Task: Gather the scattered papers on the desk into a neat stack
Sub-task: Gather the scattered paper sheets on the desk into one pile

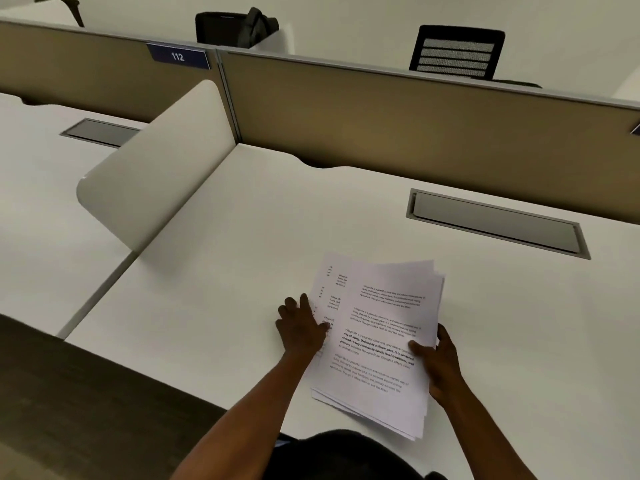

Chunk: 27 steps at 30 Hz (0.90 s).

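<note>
Holding the papers [377, 337] between both hands, you are working at the near edge of the desk [242, 258].

Item, right hand [438, 362], at about 4 o'clock of the pile: thumb lying on the top sheet, fingers wrapping the right edge, so it is pinching the pile.

Item, left hand [299, 329], at 9 o'clock of the pile: fingers spread flat and pressing against the left edge, pushing rather than closing on anything.

Item, papers: lying gathered in one heap, but fanned. One printed sheet is jutting out at 10 o'clock, and several corners are showing offset at 1 o'clock and at 6 o'clock. No loose sheet is showing elsewhere on the desk.

Risk, as a judgement: the near corner is sitting close to the desk edge, so a hard push could be sending lower sheets off it. Squeezing sideways while the pile is lying flat could be buckling the top sheets instead of aligning them.

Item, cable tray [498, 223], at 1 o'clock, well apart.

Item, white divider [156, 161], at 10 o'clock.

Item, partition [415, 126], at 12 o'clock, with a chair [457, 51] beyond.
</note>
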### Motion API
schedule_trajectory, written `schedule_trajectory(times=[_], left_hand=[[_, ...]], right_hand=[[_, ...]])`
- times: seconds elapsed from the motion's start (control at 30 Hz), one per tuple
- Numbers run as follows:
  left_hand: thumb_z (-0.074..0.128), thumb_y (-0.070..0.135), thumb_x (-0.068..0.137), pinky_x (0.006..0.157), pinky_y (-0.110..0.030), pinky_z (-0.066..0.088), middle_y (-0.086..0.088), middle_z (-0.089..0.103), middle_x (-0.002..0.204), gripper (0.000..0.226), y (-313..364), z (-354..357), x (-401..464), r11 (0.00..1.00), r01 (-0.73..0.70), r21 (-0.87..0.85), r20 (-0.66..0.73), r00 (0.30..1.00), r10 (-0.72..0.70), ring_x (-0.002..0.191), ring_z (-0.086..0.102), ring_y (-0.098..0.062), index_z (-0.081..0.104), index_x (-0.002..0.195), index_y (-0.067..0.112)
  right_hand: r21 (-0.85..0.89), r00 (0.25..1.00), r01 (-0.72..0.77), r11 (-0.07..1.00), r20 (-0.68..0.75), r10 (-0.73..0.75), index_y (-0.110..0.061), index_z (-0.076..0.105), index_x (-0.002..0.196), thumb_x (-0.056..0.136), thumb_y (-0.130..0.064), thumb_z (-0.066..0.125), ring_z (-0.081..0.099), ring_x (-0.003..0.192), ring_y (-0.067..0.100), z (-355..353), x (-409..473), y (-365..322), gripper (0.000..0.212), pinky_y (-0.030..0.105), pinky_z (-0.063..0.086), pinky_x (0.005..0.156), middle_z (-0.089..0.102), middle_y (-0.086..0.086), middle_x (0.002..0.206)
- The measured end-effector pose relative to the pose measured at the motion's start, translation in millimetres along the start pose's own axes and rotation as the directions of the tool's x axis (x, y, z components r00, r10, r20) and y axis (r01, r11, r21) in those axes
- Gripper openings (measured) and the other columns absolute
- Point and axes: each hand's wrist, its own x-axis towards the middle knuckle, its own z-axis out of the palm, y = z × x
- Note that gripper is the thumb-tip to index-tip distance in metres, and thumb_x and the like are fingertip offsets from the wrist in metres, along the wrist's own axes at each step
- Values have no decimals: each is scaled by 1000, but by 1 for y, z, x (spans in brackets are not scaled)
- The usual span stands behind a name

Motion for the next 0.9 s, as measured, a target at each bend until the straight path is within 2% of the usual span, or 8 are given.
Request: schedule_trajectory(times=[0.13, 0.3, 0.4, 0.5, 0.6, 0.73, 0.8, 0.9], left_hand=[[71, 41, 84, 103, -43, 37, -11, 36, 143, 90, 3, 2, 3, 997, -10, -73, 22, 1000, 12, 130, 39, -31, 21, 155, 16], [72, 27, 85, 105, -42, 41, -16, 37, 142, 97, 12, 0, 4, 956, 44, -290, 52, 998, -30, 125, 49, -32, 11, 159, 15], [72, 19, 84, 110, -43, 42, -16, 46, 141, 91, 13, -2, 7, 905, 98, -413, 86, 994, -68, 127, 51, -33, 19, 158, 14], [73, 20, 83, 108, -43, 46, -14, 61, 136, 67, 11, -3, 10, 843, 102, -528, 91, 994, -63, 123, 60, -30, 47, 145, 11], [73, 27, 85, 97, -41, 54, -11, 70, 122, 45, 10, -6, 14, 774, 108, -624, 130, 991, -34, 107, 67, -27, 63, 126, 10], [80, 38, 81, 67, -26, 53, -8, 70, 113, 53, 5, -7, 21, 695, 144, -704, 230, 973, 31, 93, 68, -22, 61, 122, 11], [82, 36, 80, 70, -30, 56, -10, 69, 114, 57, 0, -6, 24, 670, 163, -724, 250, 968, 35, 95, 69, -25, 57, 125, 11], [85, 25, 77, 90, -47, 58, -10, 68, 118, 61, -4, -8, 31, 604, 203, -771, 318, 944, 89, 105, 68, -30, 55, 128, 11]], right_hand=[[-168, 995, 63, 984, -63, -75, -19, 45, 140, 85, 9, 67, 62, 110, 34, 8, 2, 7, 66, 57, 52, 94, 61, 15, 130], [-327, 976, 104, 939, -148, -159, -19, 41, 147, 88, 2, 65, 59, 116, 31, 20, -2, 12, 67, 50, 48, 103, 59, 14, 135], [-348, 967, 109, 931, -181, -180, -18, 39, 148, 88, 2, 64, 59, 113, 28, 26, -6, 13, 68, 40, 49, 99, 59, 14, 135], [-322, 964, 115, 940, -193, -184, -17, 41, 147, 88, 3, 64, 61, 112, 28, 29, -8, 10, 66, 38, 51, 95, 60, 14, 134], [-289, 971, 116, 950, -168, -170, -20, 41, 147, 88, 0, 64, 60, 113, 27, 30, -9, 7, 66, 44, 51, 99, 60, 11, 134], [-230, 978, 178, 957, -68, -198, -33, 47, 136, 89, -7, 67, 63, 109, 21, 31, -15, 2, 58, 42, 57, 89, 62, 4, 126], [-212, 976, 200, 957, -46, -215, -31, 49, 135, 89, -8, 69, 63, 110, 22, 30, -16, 1, 55, 42, 58, 88, 63, 3, 125], [-214, 973, 218, 952, -24, -228, -40, 53, 124, 89, -11, 69, 64, 107, 16, 29, -19, -1, 48, 35, 58, 84, 64, -2, 120]])
